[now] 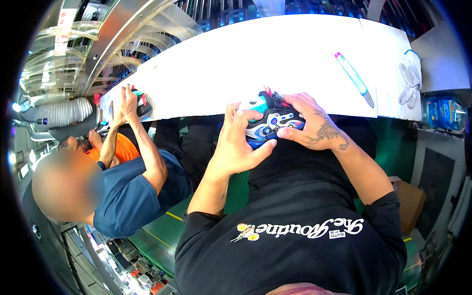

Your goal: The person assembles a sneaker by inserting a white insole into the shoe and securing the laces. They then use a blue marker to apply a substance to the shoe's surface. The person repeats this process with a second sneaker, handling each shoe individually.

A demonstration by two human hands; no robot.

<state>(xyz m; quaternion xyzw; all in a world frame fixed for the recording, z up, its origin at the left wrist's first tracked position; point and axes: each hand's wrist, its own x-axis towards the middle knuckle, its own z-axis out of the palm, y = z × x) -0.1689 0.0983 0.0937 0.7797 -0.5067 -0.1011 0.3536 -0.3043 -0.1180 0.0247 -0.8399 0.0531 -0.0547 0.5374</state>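
Observation:
Between my two hands is a small sports shoe (279, 123), black with a silver, blue and red patterned side. A teal and white shoe last (255, 104) appears to sit in its opening. My left hand (241, 137) wraps the shoe's left end, thumb along the lower edge. Gripping the other end, my right hand (310, 123) has its thumb against the patterned side and its fingers over the top. The shoe is held just at the near edge of the white table (221, 64). My palms hide parts of both ends.
A pen-like tool (355, 80) and a white glove (410, 78) lie on the table's right side. At left a person in a blue shirt (137, 179) handles another shoe (143, 104). A cardboard box (409, 204) and blue-labelled bottles (445, 113) stand to the right.

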